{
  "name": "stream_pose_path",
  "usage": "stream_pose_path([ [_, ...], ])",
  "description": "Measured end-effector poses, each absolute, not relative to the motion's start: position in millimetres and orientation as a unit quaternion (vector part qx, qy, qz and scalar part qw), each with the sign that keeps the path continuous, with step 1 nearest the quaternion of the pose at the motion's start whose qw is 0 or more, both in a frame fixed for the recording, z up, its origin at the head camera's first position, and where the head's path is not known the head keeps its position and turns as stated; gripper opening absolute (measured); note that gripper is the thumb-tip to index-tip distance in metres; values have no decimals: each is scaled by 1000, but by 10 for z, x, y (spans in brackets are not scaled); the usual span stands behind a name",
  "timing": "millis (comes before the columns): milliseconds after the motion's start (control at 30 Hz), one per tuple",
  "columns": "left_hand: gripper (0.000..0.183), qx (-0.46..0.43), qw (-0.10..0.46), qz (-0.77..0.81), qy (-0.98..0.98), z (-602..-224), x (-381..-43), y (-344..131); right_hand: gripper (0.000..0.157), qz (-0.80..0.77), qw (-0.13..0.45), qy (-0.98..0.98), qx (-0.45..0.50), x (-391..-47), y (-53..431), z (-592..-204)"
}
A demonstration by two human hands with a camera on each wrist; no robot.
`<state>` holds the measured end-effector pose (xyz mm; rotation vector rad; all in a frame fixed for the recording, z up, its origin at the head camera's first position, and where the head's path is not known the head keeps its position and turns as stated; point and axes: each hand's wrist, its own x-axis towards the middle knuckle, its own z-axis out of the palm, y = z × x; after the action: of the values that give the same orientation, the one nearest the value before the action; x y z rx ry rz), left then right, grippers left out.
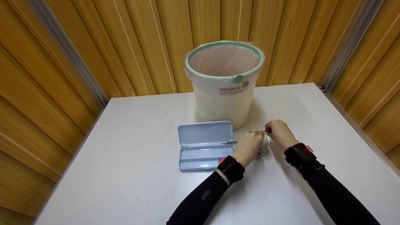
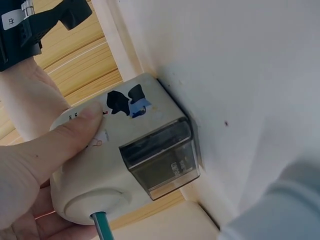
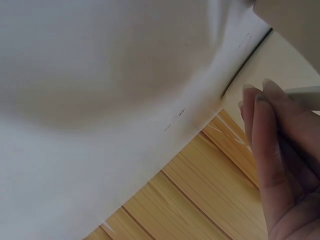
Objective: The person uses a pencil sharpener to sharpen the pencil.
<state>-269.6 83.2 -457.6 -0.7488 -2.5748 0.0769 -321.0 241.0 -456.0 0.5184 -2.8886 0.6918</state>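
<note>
My left hand (image 1: pixel 249 146) grips a white desktop pencil sharpener (image 2: pixel 112 140) with a dark see-through shavings drawer (image 2: pixel 162 160), thumb laid over its stickered side. A green pencil (image 2: pixel 102 226) is inserted in the sharpener's front hole; its other end points left over the case in the head view. My right hand (image 1: pixel 280 133), at the sharpener's far end, pinches the crank (image 3: pixel 306 95) between thumb and fingers; the knob is hidden by the fingers. Just left of the left hand lies an open light-blue pencil case (image 1: pixel 200 153), its lid tilted back.
A tall cream trash bin (image 1: pixel 223 106) with a green rim and clear liner stands right behind the case and sharpener. The white table (image 1: pixel 131 156) is bounded by wood-patterned walls (image 1: pixel 150 47) at the back and sides.
</note>
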Motion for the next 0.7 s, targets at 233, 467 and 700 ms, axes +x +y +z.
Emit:
stream_pose_path([
  [233,24,-277,248,25,-928,-4624,-2687,823,12,235,29,-954,184,-3235,2457,-4600],
  [467,36,-270,235,33,-933,-4606,-2686,823,13,239,-5,-955,173,-3264,2450,-4587],
  [700,42,-266,252,85,-926,-4626,-2668,851,13,224,-18,-957,183,-3267,2445,-4577],
])
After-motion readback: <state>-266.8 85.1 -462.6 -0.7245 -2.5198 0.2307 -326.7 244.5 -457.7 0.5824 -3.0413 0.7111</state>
